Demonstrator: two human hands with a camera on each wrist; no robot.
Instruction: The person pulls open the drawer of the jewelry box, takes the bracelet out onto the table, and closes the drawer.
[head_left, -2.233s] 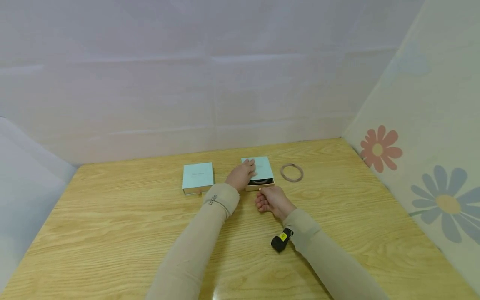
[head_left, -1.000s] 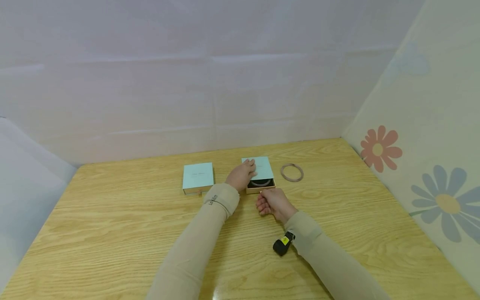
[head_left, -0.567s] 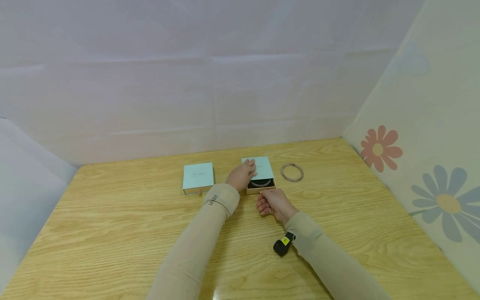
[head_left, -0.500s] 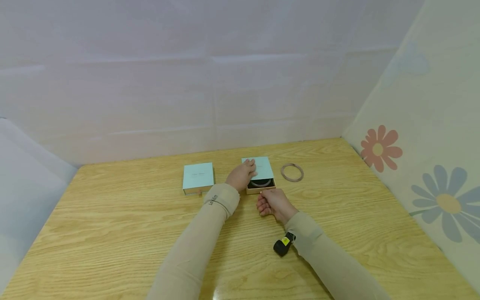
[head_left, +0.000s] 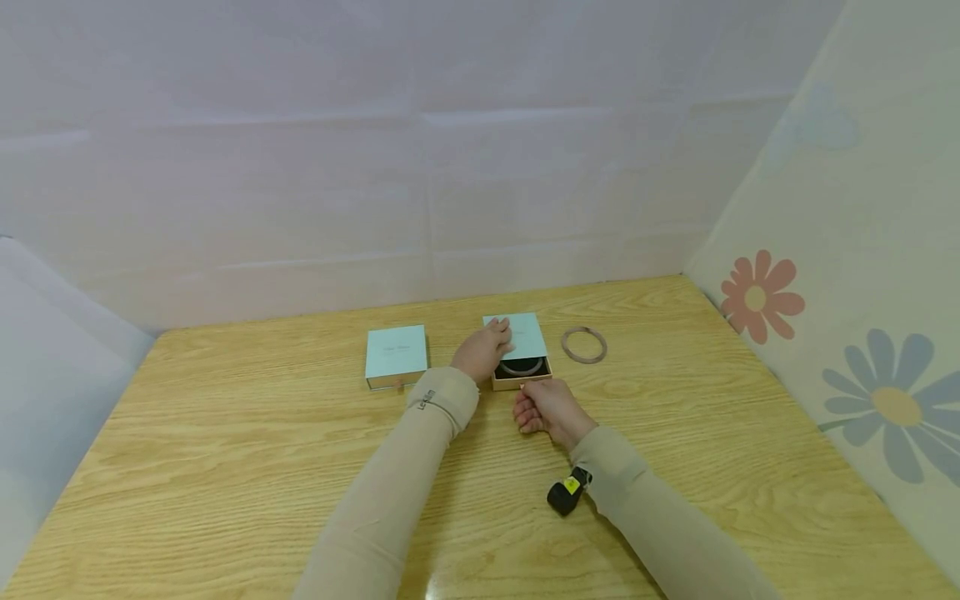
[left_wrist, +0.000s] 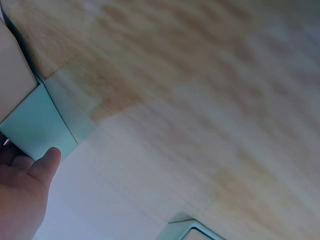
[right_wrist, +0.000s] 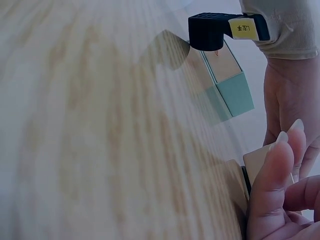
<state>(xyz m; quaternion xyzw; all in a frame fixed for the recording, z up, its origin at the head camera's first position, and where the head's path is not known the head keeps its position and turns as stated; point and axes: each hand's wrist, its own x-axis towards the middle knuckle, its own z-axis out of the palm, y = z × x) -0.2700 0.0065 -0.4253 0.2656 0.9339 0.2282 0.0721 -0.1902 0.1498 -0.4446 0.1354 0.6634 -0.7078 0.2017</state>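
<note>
A light blue drawer box (head_left: pixel 531 337) lies at the back of the table, its drawer (head_left: pixel 507 385) partly slid out toward me. Inside, on black lining, shows part of a ring-shaped bangle (head_left: pixel 522 372); the rest is under the cover. My left hand (head_left: pixel 480 354) grips the cover from its left, fingers over the top and the thumb (left_wrist: pixel 47 167) against the side. At the drawer's front, my right hand (head_left: pixel 551 407) pinches the small pull tab, which its fingers mostly hide; the other fingers are curled. A second bangle (head_left: pixel 584 361) lies right of the box.
To the left stands another light blue box (head_left: pixel 396 350), its drawer pushed in. A pale wall sheet (head_left: pixel 300 208) rises behind the wooden table (head_left: pixel 262 467), and a flower-printed sheet (head_left: pixel 810 375) borders the right side. A black wrist camera (head_left: pixel 564 495) hangs at my right cuff.
The drawer has slid a little farther out toward me with my right hand, so more of the bangle inside shows. My left hand and the cover have stayed in place.
</note>
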